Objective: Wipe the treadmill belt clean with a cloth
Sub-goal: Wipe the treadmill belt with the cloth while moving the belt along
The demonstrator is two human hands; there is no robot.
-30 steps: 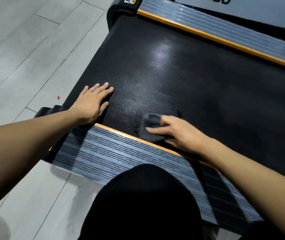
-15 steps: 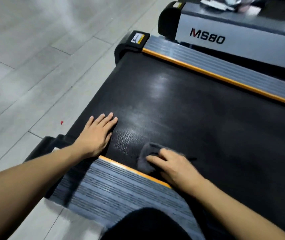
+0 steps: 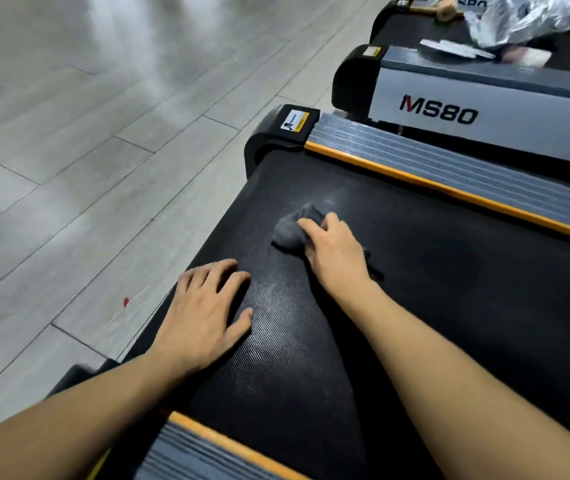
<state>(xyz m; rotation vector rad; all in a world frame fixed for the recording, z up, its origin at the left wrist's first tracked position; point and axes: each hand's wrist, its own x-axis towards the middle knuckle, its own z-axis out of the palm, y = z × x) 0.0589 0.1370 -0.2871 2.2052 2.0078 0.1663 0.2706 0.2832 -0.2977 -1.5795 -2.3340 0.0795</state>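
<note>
The black textured treadmill belt (image 3: 432, 306) fills the middle of the head view. A bunched dark grey cloth (image 3: 290, 226) lies on the belt toward its far rear corner. My right hand (image 3: 335, 251) grips the cloth with curled fingers and presses it onto the belt. Nearer to me, my left hand (image 3: 204, 313) rests flat on the belt by its rear edge, fingers spread. Part of the cloth is hidden under my right hand.
Grey ribbed side rails with orange strips run along the far side (image 3: 467, 174) and the near side (image 3: 207, 448). A second treadmill marked MS80 (image 3: 449, 98) stands beyond, with crumpled plastic (image 3: 518, 19) on it. Grey tiled floor (image 3: 69, 150) lies to the left.
My right hand has pushed the cloth away from the near rail, across the belt toward the far rear corner. The view has tilted up. My left hand stays flat on the belt.
</note>
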